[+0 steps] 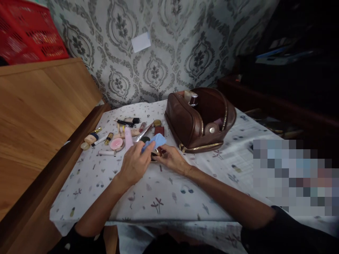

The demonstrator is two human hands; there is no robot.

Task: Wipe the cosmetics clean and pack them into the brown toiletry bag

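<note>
We see the brown bag (185,121) unzipped, a bottle with a silvery cap (194,101) standing inside it and a round metal snap (211,130) on its turned-out flap; whether the snap is stamped with a name, we cannot tell. Just left of the bag's near corner, our left hand (134,162) has its fingers closed in a pinch on a blue cloth (158,140). Our right hand (174,160), nearer the bag, curls thumb and fingertips around a small dark-and-gold item (154,157), partly hidden by the cloth and the fingers.

Farther left of the bag we find a lilac tube (128,135) and a pink round compact (117,144), any lettering on them too small for us to read. Beyond these from the bag come a gold-and-black lipstick (108,138) and a jar with a navy top (91,138). Closest to the bag's left side sits a dark red case (159,131). On the wall behind and left of the bag hangs a white card (141,42); we can make out no words on it. The tablecloth (182,206) under the bag carries printed palms, rainbows and flamingos.
</note>
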